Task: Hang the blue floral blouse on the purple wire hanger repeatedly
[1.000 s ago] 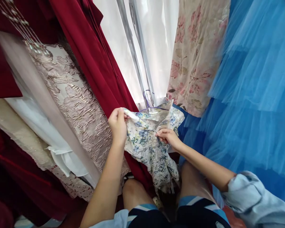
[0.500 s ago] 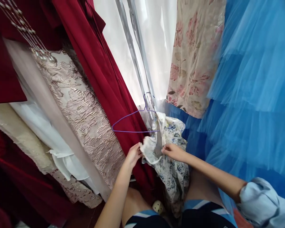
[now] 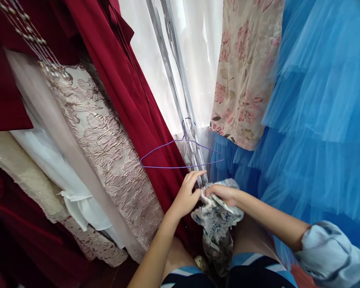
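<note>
A white garment with a blue floral print (image 3: 217, 228) hangs bunched from my right hand (image 3: 223, 194), whose fingers are closed on its upper edge. My left hand (image 3: 189, 195) is just left of the cloth, fingers stretched out and thumb apart, the thumb close to the fabric; whether it touches is hard to tell. Above both hands a purple wire hanger (image 3: 165, 167) hangs bare by its hook at the metal stand (image 3: 175, 72). The lower part of the garment falls between my knees.
Dark red cloth (image 3: 132, 92) and a pink textured dress (image 3: 108, 148) hang on the left. To the right are a pink-flowered cream garment (image 3: 240, 80) and a blue tiered tulle dress (image 3: 315, 104). White curtain-like fabric (image 3: 195, 40) is behind the stand.
The floral garment has come off the hanger's right side and dropped lower, bunching in my right hand. My left hand has let go of its edge and moved right, fingers opening.
</note>
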A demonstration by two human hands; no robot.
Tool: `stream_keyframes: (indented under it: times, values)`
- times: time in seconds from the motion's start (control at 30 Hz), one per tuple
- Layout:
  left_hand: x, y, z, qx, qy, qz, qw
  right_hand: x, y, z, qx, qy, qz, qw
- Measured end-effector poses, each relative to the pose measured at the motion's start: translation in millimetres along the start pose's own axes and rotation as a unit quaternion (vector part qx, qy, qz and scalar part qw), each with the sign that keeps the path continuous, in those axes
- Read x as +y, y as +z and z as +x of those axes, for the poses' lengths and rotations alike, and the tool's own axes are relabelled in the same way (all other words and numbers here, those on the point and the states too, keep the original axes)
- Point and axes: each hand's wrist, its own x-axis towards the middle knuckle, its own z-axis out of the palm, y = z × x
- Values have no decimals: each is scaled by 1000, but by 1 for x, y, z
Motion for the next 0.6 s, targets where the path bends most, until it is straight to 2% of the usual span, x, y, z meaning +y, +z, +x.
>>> stream_keyframes:
  times: [0.03, 0.1, 0.17, 0.23, 0.27, 0.33, 0.4, 0.5, 0.57, 0.6]
  values:
    - [-11, -1, -2, -19, -17, -17, 1000, 0, -1, -4, -12, 3, -3, 1000]
    - [-31, 8, -12, -104, -60, -58, 991, -3, -6, -15, -53, 13, -13, 998]
    - [-47, 26, -30, -198, -117, -94, 969, -10, -15, -26, -121, 30, -30, 992]
    - [-59, 44, -53, -259, -182, -127, 940, -17, -29, -35, -165, 39, -56, 984]
    - [-63, 49, -64, -268, -207, -138, 931, -20, -37, -39, -165, 35, -75, 983]
    - [-72, 46, -81, -230, -235, -136, 934, -23, -54, -43, -116, 7, -130, 985]
    - [-80, 24, -90, -153, -236, -95, 955, -19, -70, -41, -31, -29, -186, 982]
    - [-89, -35, -88, -71, -200, 71, 975, -5, -88, -23, 89, -65, -201, 973]
    - [-92, -79, -82, -49, -151, 226, 961, 5, -94, -4, 163, -84, -196, 963]
    - [-92, -100, -79, -39, -135, 302, 943, 10, -95, 7, 197, -96, -202, 955]
